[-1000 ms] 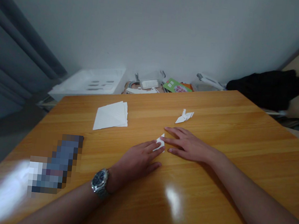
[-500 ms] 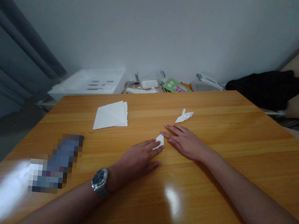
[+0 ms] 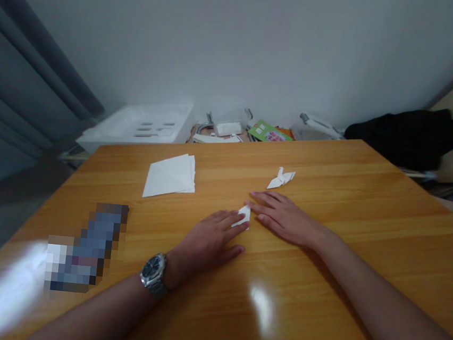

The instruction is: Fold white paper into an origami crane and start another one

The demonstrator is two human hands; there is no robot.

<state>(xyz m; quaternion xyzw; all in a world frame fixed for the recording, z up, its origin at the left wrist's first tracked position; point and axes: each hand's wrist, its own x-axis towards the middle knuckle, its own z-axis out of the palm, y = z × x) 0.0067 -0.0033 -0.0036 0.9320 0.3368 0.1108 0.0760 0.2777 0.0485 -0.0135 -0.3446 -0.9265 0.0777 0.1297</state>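
A small piece of folded white paper (image 3: 245,214) lies flat on the wooden table (image 3: 328,190). My left hand (image 3: 214,238) rests over its left part, fingers stretched out and pressing it down, so some of the paper is hidden. My right hand (image 3: 286,217) lies palm down to the right, fingers spread, with a fingertip at the paper's top corner. Just beyond my right hand stands a folded paper bird (image 3: 280,179). To the left, several white paper sheets (image 3: 170,176) lie in a loose stack.
A blurred-out dark oblong object (image 3: 91,248) lies at the table's left. Past the far edge are a white foam tray (image 3: 147,119), a green booklet (image 3: 270,132) and a black cloth (image 3: 401,136). A grey curtain (image 3: 30,49) hangs at left.
The view has shifted slightly, moving everything a little to the right. Both hands keep nearly the same place at the folded paper; my right fingertip stays at its top corner.
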